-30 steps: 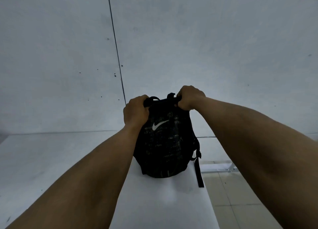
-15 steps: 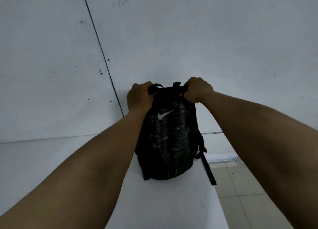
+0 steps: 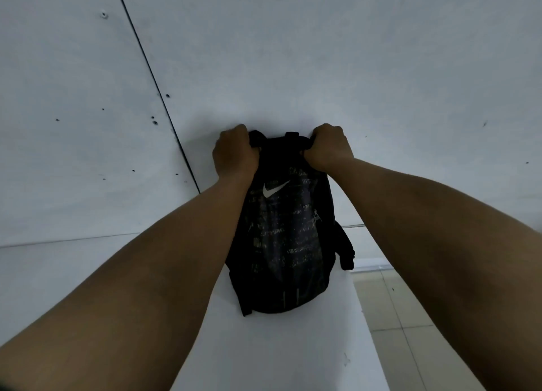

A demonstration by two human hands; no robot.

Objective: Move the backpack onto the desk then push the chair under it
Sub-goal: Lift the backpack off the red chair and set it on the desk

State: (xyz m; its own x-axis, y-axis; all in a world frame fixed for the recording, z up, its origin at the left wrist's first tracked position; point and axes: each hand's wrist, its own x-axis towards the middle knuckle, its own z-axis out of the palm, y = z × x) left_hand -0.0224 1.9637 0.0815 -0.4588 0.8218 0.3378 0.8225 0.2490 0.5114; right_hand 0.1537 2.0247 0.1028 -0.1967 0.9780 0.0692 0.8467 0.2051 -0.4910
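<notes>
A black backpack (image 3: 286,244) with a white swoosh logo stands upright on the white desk (image 3: 278,355), near the desk's right edge and close to the wall. My left hand (image 3: 233,153) is closed on its top left corner. My right hand (image 3: 330,147) grips the top right corner by the straps. A shoulder strap (image 3: 347,249) hangs off the bag's right side. No chair is in view.
A pale grey wall (image 3: 293,53) rises right behind the desk, with a dark vertical seam (image 3: 152,82) at the left. Light floor tiles (image 3: 410,317) show beyond the desk's right edge.
The backpack has shifted further back toward the wall, both hands still on its top. The long strap that dangled over the desk's right edge has drawn up beside the bag.
</notes>
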